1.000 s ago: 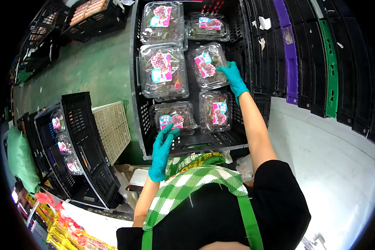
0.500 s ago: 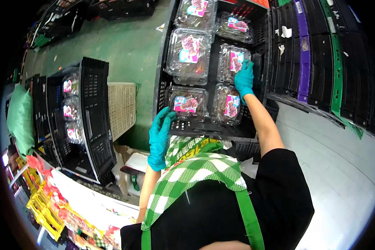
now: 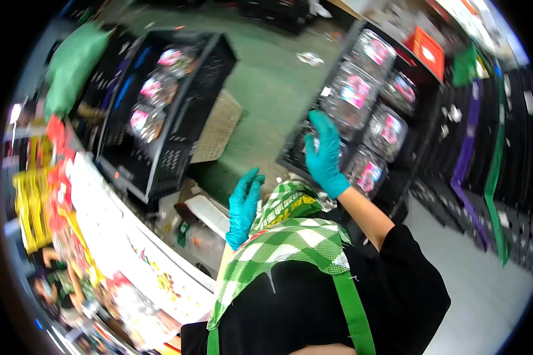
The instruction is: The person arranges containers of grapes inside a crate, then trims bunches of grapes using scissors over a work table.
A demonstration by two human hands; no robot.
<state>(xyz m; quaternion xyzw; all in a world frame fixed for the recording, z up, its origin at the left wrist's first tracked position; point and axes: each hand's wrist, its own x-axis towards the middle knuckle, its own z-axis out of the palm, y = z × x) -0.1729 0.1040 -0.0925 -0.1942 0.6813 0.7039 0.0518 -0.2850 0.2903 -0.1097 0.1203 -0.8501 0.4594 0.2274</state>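
Observation:
A black crate (image 3: 418,155) on the right holds several clear plastic clamshell boxes with pink and blue labels. My right hand (image 3: 327,155), in a teal glove, is above the crate's near left corner, fingers stretched out and apart. It partly hides the near left clamshell box (image 3: 342,149); whether it touches the box I cannot tell. Beside it stands another clamshell box (image 3: 367,171), and a bigger-looking clamshell box (image 3: 350,94) lies farther up. My left hand (image 3: 244,207), gloved the same way, hovers left of the green checked apron (image 3: 290,239), open and holding nothing.
A second black crate (image 3: 186,112) with clamshell boxes stands at the left, a cream plastic basket (image 3: 219,127) against it. Stacked black crates (image 3: 456,148) line the right side. A white table (image 3: 118,231) runs along the lower left, with a person (image 3: 65,284) beyond.
The view has swung to the left. My right hand has moved from the right-hand clamshell boxes to the near left one. My left hand has come away from the crate's edge.

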